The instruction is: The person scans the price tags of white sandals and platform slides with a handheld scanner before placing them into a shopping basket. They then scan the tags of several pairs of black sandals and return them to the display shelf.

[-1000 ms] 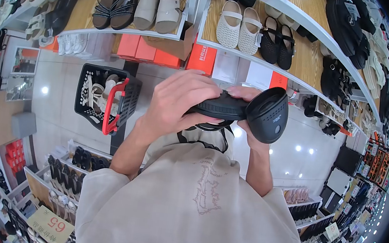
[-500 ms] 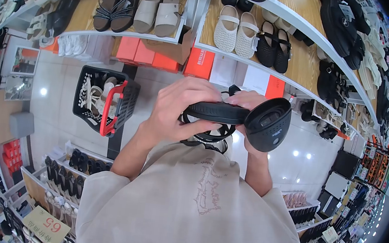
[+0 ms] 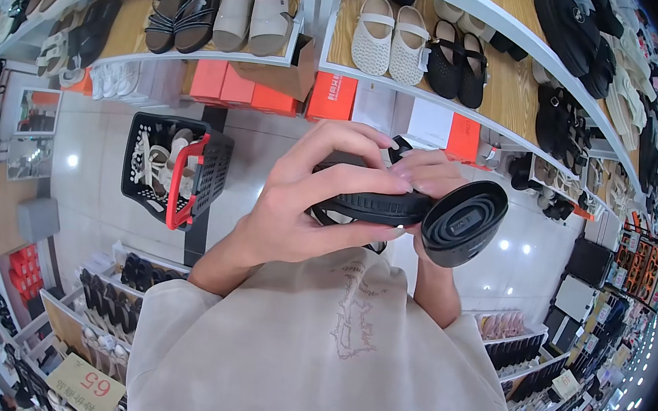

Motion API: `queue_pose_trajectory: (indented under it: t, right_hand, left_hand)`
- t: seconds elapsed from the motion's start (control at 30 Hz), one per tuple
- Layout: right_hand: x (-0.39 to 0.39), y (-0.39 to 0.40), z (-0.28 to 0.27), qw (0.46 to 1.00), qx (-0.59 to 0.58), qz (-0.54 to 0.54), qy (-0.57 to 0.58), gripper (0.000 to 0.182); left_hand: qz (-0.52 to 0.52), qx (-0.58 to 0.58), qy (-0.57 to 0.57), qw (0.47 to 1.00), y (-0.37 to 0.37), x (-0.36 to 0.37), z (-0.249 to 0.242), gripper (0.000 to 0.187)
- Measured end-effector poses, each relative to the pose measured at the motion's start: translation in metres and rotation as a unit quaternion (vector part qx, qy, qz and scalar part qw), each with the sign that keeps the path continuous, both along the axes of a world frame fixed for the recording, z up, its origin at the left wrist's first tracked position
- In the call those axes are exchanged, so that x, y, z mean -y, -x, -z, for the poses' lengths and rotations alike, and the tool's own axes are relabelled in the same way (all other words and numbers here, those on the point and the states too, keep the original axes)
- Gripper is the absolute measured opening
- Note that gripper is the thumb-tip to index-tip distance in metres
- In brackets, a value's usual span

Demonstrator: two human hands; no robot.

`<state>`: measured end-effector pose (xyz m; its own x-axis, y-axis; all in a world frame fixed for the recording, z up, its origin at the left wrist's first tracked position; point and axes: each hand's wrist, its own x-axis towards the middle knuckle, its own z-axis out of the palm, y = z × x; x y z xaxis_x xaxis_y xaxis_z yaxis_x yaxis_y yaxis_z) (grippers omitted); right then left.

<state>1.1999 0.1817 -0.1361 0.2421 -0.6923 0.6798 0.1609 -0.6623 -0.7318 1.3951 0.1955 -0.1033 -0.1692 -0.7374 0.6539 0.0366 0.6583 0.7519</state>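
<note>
Both hands are in front of my chest, closed on a pair of black sandals. My left hand grips one sandal from the left, its thumb below and fingers over the top. That sandal's ribbed sole edge is toward me. My right hand has its fingers over the straps at the top and is partly hidden behind the second sandal. The second one points its rounded end and ringed tread at me. The straps are mostly hidden by my fingers.
A black shopping basket with a red handle stands on the floor at left, holding light-coloured sandals. Ahead, a shelf carries white clogs, black shoes and beige slides. Orange boxes sit underneath.
My left fingers have shifted over the sandals toward my right hand. The rounded sole end at the right has moved slightly right and down and turned to show more tread.
</note>
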Motion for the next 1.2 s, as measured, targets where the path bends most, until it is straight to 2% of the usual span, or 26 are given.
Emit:
queue_pose_trajectory:
  t: [0.17, 0.43, 0.67, 0.87, 0.97, 1.07, 1.13, 1.2]
  right_hand:
    - [-0.001, -0.002, 0.0, 1.0, 0.011, 0.005, -0.004, 0.042]
    - [-0.001, -0.003, 0.001, 1.0, 0.022, -0.018, 0.001, 0.04]
    - [-0.004, -0.003, 0.0, 1.0, 0.015, -0.015, 0.001, 0.036]
    - [-0.007, -0.003, 0.0, 1.0, 0.015, -0.006, -0.011, 0.038]
    - [-0.009, -0.002, 0.001, 1.0, 0.02, -0.004, -0.017, 0.036]
    - [-0.01, 0.006, -0.012, 0.998, -0.027, 0.006, -0.056, 0.035]
    - [-0.012, 0.011, -0.018, 0.995, -0.04, 0.022, -0.09, 0.035]
    - [-0.015, 0.009, -0.028, 0.985, -0.022, 0.028, -0.167, 0.03]
  left_hand:
    - [0.008, -0.004, -0.026, 1.0, 0.001, -0.002, -0.003, 0.044]
    - [-0.039, 0.032, 0.042, 0.998, -0.002, -0.005, -0.008, 0.041]
    - [-0.042, 0.029, 0.042, 0.998, 0.0, -0.008, -0.006, 0.039]
    - [-0.026, 0.023, 0.015, 0.999, 0.001, -0.009, -0.003, 0.04]
    - [-0.001, 0.017, 0.006, 1.0, 0.001, -0.009, 0.001, 0.046]
    - [0.017, -0.003, -0.014, 1.0, 0.005, -0.009, -0.001, 0.051]
    - [-0.023, -0.051, -0.186, 0.981, 0.01, -0.013, -0.005, 0.046]
    - [0.008, -0.035, -0.224, 0.974, 0.002, -0.011, 0.001, 0.047]
